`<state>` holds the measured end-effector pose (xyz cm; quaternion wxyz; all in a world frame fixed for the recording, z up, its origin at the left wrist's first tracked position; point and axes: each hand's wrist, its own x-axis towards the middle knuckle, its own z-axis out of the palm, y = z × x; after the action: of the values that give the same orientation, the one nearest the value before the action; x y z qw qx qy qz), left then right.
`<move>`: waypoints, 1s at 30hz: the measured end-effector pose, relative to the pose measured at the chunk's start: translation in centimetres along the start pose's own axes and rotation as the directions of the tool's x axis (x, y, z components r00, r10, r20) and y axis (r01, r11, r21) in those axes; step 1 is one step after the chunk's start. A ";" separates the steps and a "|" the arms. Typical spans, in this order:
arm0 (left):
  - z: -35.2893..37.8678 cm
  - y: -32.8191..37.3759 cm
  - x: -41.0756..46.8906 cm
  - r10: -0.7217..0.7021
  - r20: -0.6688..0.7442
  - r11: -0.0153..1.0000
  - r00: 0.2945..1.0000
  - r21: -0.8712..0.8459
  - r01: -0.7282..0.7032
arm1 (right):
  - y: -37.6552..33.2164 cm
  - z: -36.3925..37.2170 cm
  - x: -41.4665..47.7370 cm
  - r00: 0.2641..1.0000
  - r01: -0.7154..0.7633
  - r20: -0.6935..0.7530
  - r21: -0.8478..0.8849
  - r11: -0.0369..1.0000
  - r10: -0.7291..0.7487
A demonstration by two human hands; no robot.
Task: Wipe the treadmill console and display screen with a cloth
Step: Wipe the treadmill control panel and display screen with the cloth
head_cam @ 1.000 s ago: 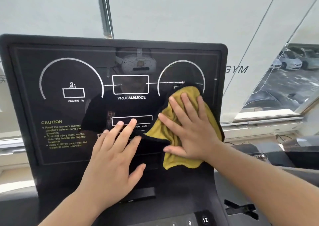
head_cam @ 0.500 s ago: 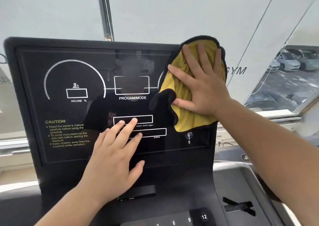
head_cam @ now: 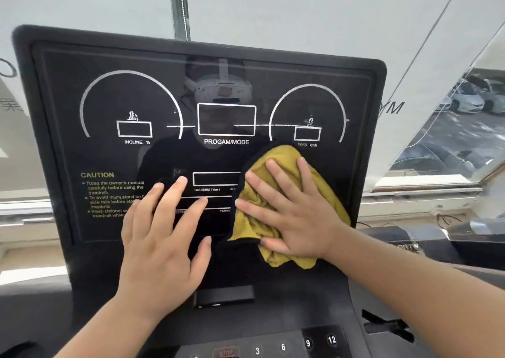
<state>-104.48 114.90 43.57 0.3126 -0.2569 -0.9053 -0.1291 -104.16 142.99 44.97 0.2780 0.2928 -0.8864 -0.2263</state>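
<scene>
The black treadmill display screen (head_cam: 114, 155) stands upright before me, printed with white dials, boxes and a yellow caution text. A yellow cloth with black edging (head_cam: 276, 158) lies bunched against the screen's lower right part, below the speed dial. My right hand (head_cam: 295, 210) presses flat on the cloth with fingers spread. My left hand (head_cam: 164, 240) rests flat on the lower middle of the screen, fingers apart, holding nothing. The console (head_cam: 273, 292) below carries numbered buttons (head_cam: 307, 343).
A small black slot (head_cam: 222, 295) sits under the screen. To the right is a window (head_cam: 459, 128) with parked cars outside and a white sill. A metal pole (head_cam: 180, 5) rises behind the screen. Another dark machine (head_cam: 426, 245) stands at right.
My right hand has slid the cloth from the screen's top right corner down to its lower right part. My left hand stayed in place on the lower middle.
</scene>
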 end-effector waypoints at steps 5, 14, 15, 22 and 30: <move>-0.3 -1.1 0.9 0.026 0.029 1.000 0.999 0.005 -0.026 | 1.0 0.3 -0.8 0.974 0.222 0.037 -0.004 0.975 -0.222; -1.3 -1.8 0.9 -0.088 -0.024 0.995 0.996 0.050 0.089 | 12.0 -5.8 8.5 0.963 -0.266 -0.049 -0.069 0.961 0.263; -1.3 -1.9 0.9 -0.103 -0.015 0.994 0.995 0.047 0.103 | 11.7 -5.9 9.2 0.960 -0.280 -0.039 -0.074 0.957 0.277; -1.0 -3.3 -0.1 -0.126 0.026 0.990 0.992 0.060 0.124 | 4.1 -4.0 9.3 0.979 -0.204 0.011 -0.069 0.977 0.205; -0.8 -3.8 -0.2 -0.120 -0.009 0.993 0.993 0.018 0.120 | -2.9 0.2 1.6 0.994 0.095 0.053 -0.033 0.995 -0.093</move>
<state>-105.98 111.35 43.80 0.3100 -0.1986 -0.9191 -0.1404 -104.24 139.91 43.78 0.2494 0.3231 -0.8745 -0.2622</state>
